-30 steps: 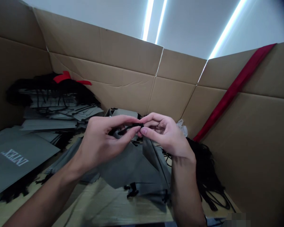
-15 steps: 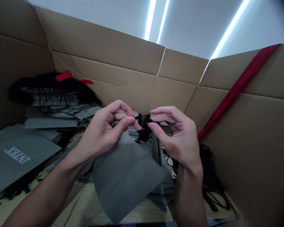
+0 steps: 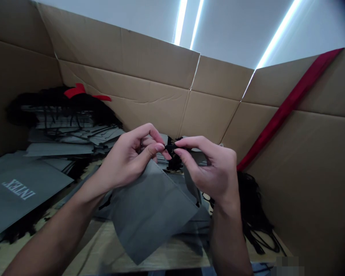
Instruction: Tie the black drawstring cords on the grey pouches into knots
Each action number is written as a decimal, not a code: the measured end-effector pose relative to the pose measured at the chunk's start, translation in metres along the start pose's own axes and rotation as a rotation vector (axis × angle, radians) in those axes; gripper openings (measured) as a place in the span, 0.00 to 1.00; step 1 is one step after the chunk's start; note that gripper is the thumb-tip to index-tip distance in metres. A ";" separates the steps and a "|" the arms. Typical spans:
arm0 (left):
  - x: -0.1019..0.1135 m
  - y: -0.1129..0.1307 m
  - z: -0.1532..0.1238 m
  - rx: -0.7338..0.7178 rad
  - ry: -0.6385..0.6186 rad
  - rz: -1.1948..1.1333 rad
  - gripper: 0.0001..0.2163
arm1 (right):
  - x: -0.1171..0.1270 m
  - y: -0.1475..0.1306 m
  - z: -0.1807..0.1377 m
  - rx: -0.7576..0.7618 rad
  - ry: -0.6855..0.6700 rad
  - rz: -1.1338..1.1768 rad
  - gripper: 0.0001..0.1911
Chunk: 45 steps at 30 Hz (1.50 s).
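Note:
A grey bag [image 3: 151, 214] hangs tilted below my left hand [image 3: 128, 159], its upper corner tucked by that hand's palm. A short stretch of black cord [image 3: 170, 147] spans the small gap between my two hands. My left thumb and index finger pinch its left end. On the other side, my right hand [image 3: 214, 168] has thumb and index fingertips closed on the right end. Part of the bag's side panel shows under my right hand. How the cord joins the bag is hidden by my fingers.
Stacked grey bags [image 3: 60, 148] with black cords pile up at left, red strips [image 3: 75, 91] on top. A printed grey bag [image 3: 23, 188] lies in front. Black cords [image 3: 254, 214] heap at right. Cardboard walls [image 3: 149, 92] enclose the table [image 3: 97, 249]; a dark red band [image 3: 290, 109] crosses the right one.
My right hand has moved left towards my left hand, and its thumb and index finger have closed on the black cord. My left hand has barely moved.

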State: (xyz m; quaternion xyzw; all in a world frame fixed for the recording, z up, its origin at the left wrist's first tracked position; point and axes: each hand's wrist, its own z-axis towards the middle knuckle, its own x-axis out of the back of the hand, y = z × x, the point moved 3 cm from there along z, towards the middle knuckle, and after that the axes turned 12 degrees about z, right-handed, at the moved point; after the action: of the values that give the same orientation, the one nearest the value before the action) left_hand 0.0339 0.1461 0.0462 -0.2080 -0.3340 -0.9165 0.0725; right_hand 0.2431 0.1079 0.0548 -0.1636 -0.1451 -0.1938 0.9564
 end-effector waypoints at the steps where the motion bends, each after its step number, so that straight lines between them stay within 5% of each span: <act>1: 0.000 0.000 0.000 -0.001 -0.002 -0.018 0.10 | 0.000 0.000 0.000 -0.002 -0.004 0.007 0.04; 15: 0.004 0.004 0.000 -0.049 0.053 0.005 0.05 | -0.001 0.002 -0.002 -0.138 -0.050 0.129 0.08; 45: 0.002 0.009 0.002 -0.150 0.026 0.038 0.04 | 0.000 0.003 -0.002 -0.066 -0.021 0.072 0.08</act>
State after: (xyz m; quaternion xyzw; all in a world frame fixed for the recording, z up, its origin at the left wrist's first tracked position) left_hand 0.0347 0.1405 0.0533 -0.2071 -0.2593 -0.9401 0.0784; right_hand 0.2446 0.1103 0.0519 -0.2021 -0.1427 -0.1619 0.9553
